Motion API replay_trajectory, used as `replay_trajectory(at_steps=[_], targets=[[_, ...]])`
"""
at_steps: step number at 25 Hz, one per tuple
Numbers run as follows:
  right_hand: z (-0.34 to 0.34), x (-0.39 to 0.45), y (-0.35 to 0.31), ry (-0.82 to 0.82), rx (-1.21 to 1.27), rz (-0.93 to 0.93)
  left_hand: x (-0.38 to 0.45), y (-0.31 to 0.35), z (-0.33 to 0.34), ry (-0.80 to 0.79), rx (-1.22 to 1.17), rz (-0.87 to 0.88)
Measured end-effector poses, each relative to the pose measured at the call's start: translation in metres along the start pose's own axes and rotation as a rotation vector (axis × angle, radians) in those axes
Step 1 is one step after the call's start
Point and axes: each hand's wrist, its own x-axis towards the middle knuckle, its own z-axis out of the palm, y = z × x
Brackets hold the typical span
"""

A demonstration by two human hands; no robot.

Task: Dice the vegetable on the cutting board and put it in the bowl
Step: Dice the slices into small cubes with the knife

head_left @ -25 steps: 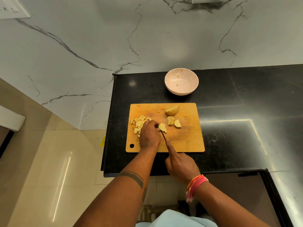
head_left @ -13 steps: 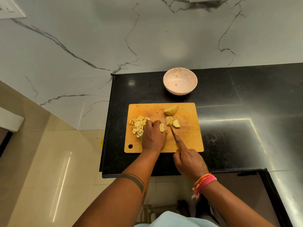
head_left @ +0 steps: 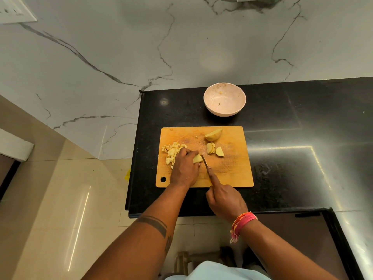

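Observation:
An orange cutting board [head_left: 232, 174] lies on the black counter [head_left: 282, 158]. My left hand [head_left: 184, 168] holds a pale potato piece [head_left: 197, 159] down on the board. To its left is a heap of diced potato [head_left: 171, 151]. My right hand [head_left: 224, 201] grips a knife [head_left: 204, 161] with the forefinger along its spine; the blade stands just right of the held piece. Cut slices [head_left: 211, 148], a small wedge [head_left: 219, 152] and a larger potato chunk [head_left: 213, 135] lie farther right. A pinkish bowl [head_left: 224, 99] holding only small scraps stands behind the board.
The counter ends at a left edge near the board, with tiled floor [head_left: 60, 199] below. A marble wall [head_left: 161, 47] rises behind the bowl. A counter section [head_left: 353, 229] continues along the right side.
The knife, over by the slices half a second ago, is back beside the piece under my left hand. My left hand has stayed on that piece.

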Motion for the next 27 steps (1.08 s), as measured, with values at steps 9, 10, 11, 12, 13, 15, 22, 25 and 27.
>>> replay_trajectory(at_steps=[9, 10, 11, 12, 13, 15, 22, 25, 27], targets=[[-0.001, 0.005, -0.003, 0.038, -0.002, -0.008, 0.004, -0.002, -0.003, -0.014, 0.004, 0.017], [-0.001, 0.006, -0.005, 0.037, -0.008, -0.016, 0.004, -0.002, -0.003, -0.006, 0.011, 0.014], [0.000, 0.007, -0.007, 0.035, -0.019, -0.020, 0.004, -0.001, -0.003, 0.003, 0.018, 0.011], [-0.001, 0.009, -0.008, 0.031, -0.029, -0.018, 0.004, -0.001, -0.002, 0.010, 0.025, 0.008], [-0.001, 0.012, -0.010, 0.023, -0.038, -0.014, 0.004, -0.001, -0.002, 0.014, 0.030, 0.006], [-0.002, 0.021, -0.014, 0.004, -0.059, -0.011, 0.004, -0.001, -0.002, 0.013, 0.031, 0.004], [0.004, 0.021, -0.013, -0.036, -0.126, -0.010, 0.005, 0.005, 0.000, 0.035, 0.020, -0.036], [0.008, -0.002, -0.008, -0.054, -0.152, 0.004, 0.005, 0.002, 0.001, 0.028, 0.010, -0.038], [0.008, -0.012, -0.005, -0.054, -0.144, 0.010, 0.005, 0.000, 0.001, 0.024, 0.010, -0.027]])
